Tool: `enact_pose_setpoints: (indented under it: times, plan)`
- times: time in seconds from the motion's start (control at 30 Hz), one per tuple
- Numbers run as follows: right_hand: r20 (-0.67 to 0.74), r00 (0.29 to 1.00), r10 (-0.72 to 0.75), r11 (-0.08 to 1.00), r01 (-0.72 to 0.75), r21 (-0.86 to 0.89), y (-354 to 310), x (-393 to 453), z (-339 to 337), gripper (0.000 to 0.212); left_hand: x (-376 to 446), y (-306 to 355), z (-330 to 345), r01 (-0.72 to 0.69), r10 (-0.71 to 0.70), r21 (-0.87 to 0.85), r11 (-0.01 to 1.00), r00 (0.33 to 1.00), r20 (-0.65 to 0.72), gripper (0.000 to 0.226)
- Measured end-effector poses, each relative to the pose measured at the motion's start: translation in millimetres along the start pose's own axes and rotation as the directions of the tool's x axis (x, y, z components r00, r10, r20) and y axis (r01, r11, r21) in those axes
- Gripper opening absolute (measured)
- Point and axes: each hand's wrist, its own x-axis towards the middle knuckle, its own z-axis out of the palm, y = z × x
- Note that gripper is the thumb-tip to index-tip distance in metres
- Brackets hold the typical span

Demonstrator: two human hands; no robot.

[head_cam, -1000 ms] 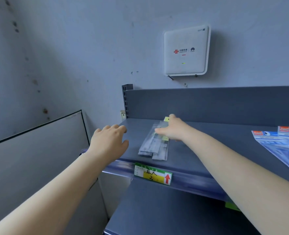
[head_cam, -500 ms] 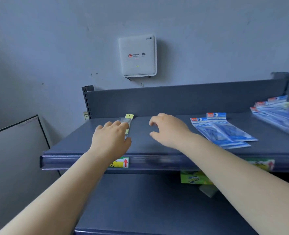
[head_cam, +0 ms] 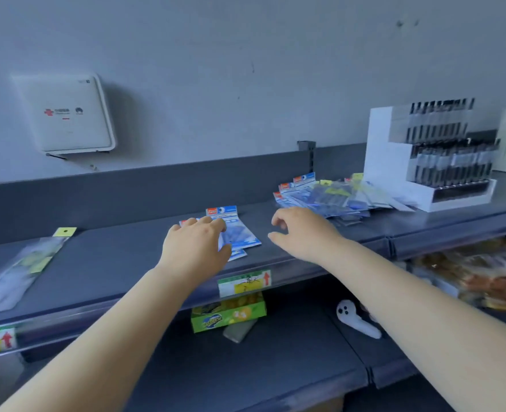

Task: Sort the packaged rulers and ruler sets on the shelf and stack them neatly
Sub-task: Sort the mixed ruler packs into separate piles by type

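On the dark grey shelf (head_cam: 121, 263) lie clear packaged rulers (head_cam: 17, 269) with a yellow hang tab at the far left. A small pile of blue ruler set packs (head_cam: 240, 233) sits in the middle. A bigger mixed heap of blue and clear packs (head_cam: 326, 194) lies further right. My left hand (head_cam: 196, 245) hovers over the left part of the small blue pile with relaxed fingers, holding nothing. My right hand (head_cam: 302, 233) hangs loosely curled and empty over the shelf between the small pile and the mixed heap.
A white pen display stand (head_cam: 427, 156) stands at the right end of the shelf. A white router box (head_cam: 67, 114) hangs on the wall. The lower shelf carries a green box (head_cam: 228, 315), a white controller (head_cam: 356, 319) and snack packs (head_cam: 471, 275).
My view has swung right along the shelf. Both hands left the clear rulers at the left end and moved over to the blue packs in the middle.
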Motion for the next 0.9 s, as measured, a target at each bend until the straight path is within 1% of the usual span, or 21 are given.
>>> enact_pose_setpoints:
  times: [0.1,0.23,0.33,0.5,0.67,0.73,0.8,0.87,0.9]
  plan:
    - [-0.008,0.998,0.065,0.998,-0.065,-0.010,62,0,-17,0.028,32,57,14,-0.035,0.035,-0.043,0.998,0.999,0.003,0.038]
    - [0.024,0.991,0.133,0.991,-0.132,-0.038,147,1,-41,0.028,76,128,37,-0.049,0.050,-0.083,0.995,0.999,0.010,0.039]
    - [0.022,0.983,0.185,0.983,-0.185,-0.001,201,6,-54,0.029,103,169,52,-0.055,0.058,-0.123,0.991,0.998,0.022,0.038]
    - [0.057,0.964,0.261,0.958,-0.266,0.107,261,24,-57,0.029,139,203,66,-0.042,0.047,-0.129,0.991,0.998,0.042,0.039]
    - [0.007,0.951,0.310,0.936,-0.306,0.176,289,50,-56,0.028,177,217,75,-0.025,0.034,-0.129,0.991,0.997,0.068,0.040]
    - [0.011,0.943,0.333,0.928,-0.330,0.174,296,62,-54,0.035,191,221,80,-0.019,0.033,-0.144,0.989,0.995,0.093,0.040]
    - [0.049,0.935,0.352,0.925,-0.355,0.134,300,74,-50,0.052,205,222,85,-0.007,0.027,-0.139,0.990,0.990,0.140,0.041]
    - [0.098,0.923,0.371,0.924,-0.378,0.058,301,87,-43,0.071,221,221,93,0.013,0.015,-0.130,0.991,0.977,0.214,0.045]
    - [0.119,0.917,0.380,0.924,-0.382,-0.005,301,93,-40,0.078,228,220,96,0.023,0.009,-0.127,0.992,0.968,0.249,0.048]
